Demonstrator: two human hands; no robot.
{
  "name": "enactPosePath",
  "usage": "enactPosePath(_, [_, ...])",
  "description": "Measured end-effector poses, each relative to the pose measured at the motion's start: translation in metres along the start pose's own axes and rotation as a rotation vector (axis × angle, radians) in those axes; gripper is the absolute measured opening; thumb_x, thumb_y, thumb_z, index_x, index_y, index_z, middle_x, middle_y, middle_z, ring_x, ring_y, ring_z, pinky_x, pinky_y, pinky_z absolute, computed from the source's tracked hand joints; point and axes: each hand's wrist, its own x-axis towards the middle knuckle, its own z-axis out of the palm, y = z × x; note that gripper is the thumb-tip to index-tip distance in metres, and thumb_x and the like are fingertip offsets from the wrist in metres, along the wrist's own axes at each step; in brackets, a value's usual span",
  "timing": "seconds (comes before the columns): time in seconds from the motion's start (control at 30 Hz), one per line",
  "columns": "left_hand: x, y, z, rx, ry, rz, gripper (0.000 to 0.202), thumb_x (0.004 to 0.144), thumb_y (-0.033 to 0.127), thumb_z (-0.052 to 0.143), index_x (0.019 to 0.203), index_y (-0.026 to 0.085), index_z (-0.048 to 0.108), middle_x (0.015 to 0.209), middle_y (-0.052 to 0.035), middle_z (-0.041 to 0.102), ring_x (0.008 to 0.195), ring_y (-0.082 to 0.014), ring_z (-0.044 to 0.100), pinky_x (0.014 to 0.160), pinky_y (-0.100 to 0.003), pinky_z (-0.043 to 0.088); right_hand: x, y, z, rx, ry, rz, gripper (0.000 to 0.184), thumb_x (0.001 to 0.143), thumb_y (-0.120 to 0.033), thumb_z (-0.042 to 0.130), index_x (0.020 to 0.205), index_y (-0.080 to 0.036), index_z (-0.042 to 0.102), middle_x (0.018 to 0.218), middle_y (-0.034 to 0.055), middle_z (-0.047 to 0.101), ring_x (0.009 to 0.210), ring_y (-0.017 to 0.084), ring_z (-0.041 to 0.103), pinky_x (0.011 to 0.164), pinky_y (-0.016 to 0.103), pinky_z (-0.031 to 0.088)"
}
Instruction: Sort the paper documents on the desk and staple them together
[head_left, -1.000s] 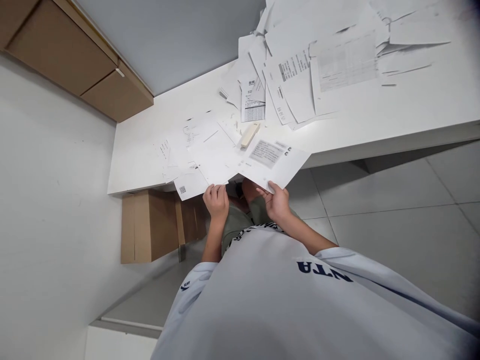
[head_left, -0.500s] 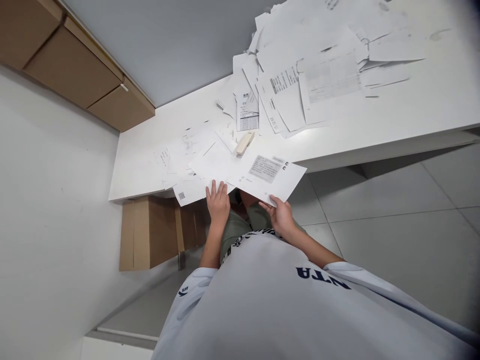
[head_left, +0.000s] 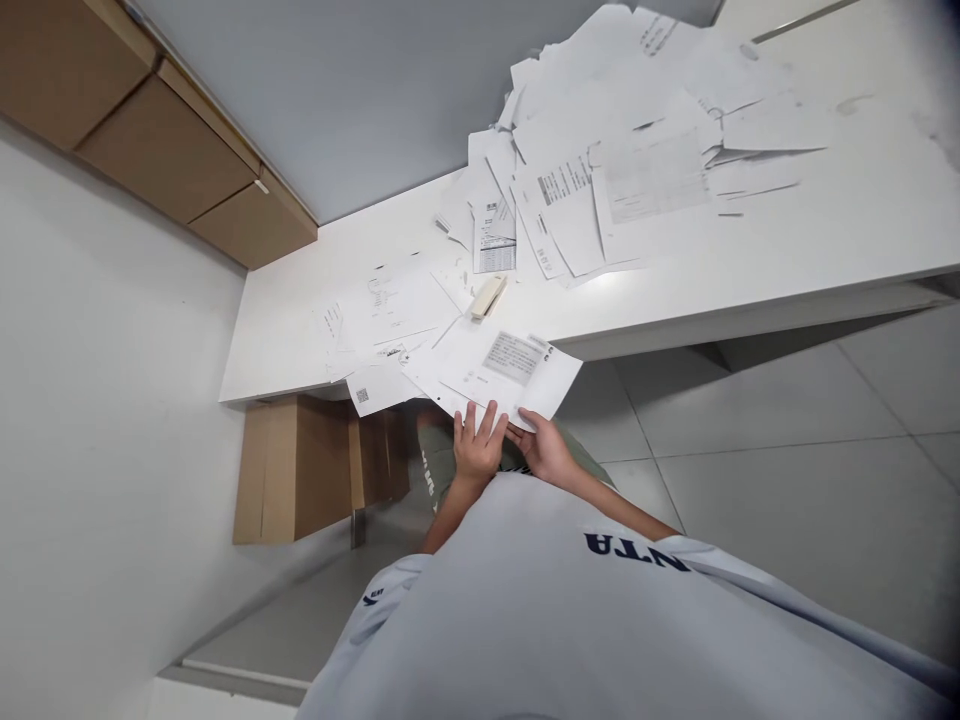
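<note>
My right hand (head_left: 546,448) pinches the near edge of a printed sheet (head_left: 551,385) bearing a grey text block, thumb on top. My left hand (head_left: 478,445) grips a second sheet (head_left: 439,378), its fingers spread over the near edges and its thumb hidden below. The two sheets overlap and jut past the table's front edge. Left of them, a paper with a QR code (head_left: 375,388) also overhangs the edge. Just beyond the held sheets lies a small cream-coloured oblong object (head_left: 489,298); its kind is unclear.
A large heap of loose papers (head_left: 592,100) covers the far part of the white table (head_left: 675,285). More papers (head_left: 394,290) lie at the left. Cardboard boxes (head_left: 322,470) stand beneath the table, and brown panels (head_left: 172,140) line the wall at upper left.
My left hand has slid right with the second sheet, close beside my right hand. The printed sheet has shifted left and nearer to me, now overlapping the second sheet.
</note>
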Motion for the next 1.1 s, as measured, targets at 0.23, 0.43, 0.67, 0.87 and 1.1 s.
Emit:
enactPosePath(0.23, [0.002, -0.006, -0.005, -0.089, -0.107, 0.264, 0.034, 0.097, 0.019, 0.044, 0.119, 0.030, 0.068, 0.131, -0.0044, 0.065, 0.135, -0.0209, 0.048, 0.122, -0.048, 0.026, -0.012, -0.010, 0.018, -0.021, -0.054, -0.015, 0.024, 0.062, -0.030, 0.071, 0.084, -0.020, 0.065, 0.094, 0.0042, 0.075, 0.099, 0.024, 0.069, 0.086, 0.033, 0.058])
enactPosePath(0.43, [-0.009, -0.015, -0.017, 0.003, 0.070, -0.052, 0.029, 0.092, 0.025, 0.048, 0.107, 0.025, 0.073, 0.125, -0.0119, 0.068, 0.141, -0.0297, 0.042, 0.121, -0.060, 0.020, -0.005, -0.006, 0.018, -0.040, 0.009, 0.045, 0.034, 0.058, -0.021, 0.071, 0.091, -0.021, 0.065, 0.095, 0.0033, 0.075, 0.093, 0.023, 0.070, 0.082, 0.033, 0.059])
enactPosePath(0.67, [0.004, -0.028, -0.041, 0.034, 0.323, -0.347, 0.035, 0.094, 0.028, 0.048, 0.123, 0.014, 0.062, 0.134, -0.0199, 0.059, 0.146, -0.0316, 0.030, 0.116, -0.053, 0.034, 0.000, -0.017, -0.023, -0.149, 0.074, 0.059, 0.054, 0.051, -0.014, 0.078, 0.103, -0.023, 0.065, 0.099, 0.0029, 0.076, 0.090, 0.024, 0.071, 0.080, 0.036, 0.061])
enactPosePath(0.87, [-0.020, -0.018, -0.004, -0.523, 0.271, -0.796, 0.040, 0.087, 0.029, 0.057, 0.125, 0.019, 0.055, 0.133, -0.0142, 0.058, 0.133, -0.0276, 0.046, 0.115, -0.048, 0.033, 0.001, -0.056, -0.061, -0.440, -0.086, 0.259, 0.072, 0.047, -0.016, 0.081, 0.115, -0.022, 0.059, 0.098, 0.0047, 0.075, 0.086, 0.027, 0.072, 0.070, 0.034, 0.058])
enactPosePath(1.1, [-0.045, -0.005, 0.058, -1.332, 0.053, -1.296, 0.045, 0.070, 0.034, 0.072, 0.108, 0.015, 0.058, 0.104, -0.0123, 0.069, 0.098, -0.0282, 0.066, 0.087, -0.042, 0.052, 0.030, -0.067, -0.099, -0.679, -0.140, 0.289, 0.064, 0.049, -0.023, 0.083, 0.110, -0.023, 0.060, 0.096, 0.0038, 0.074, 0.081, 0.025, 0.070, 0.068, 0.032, 0.055])
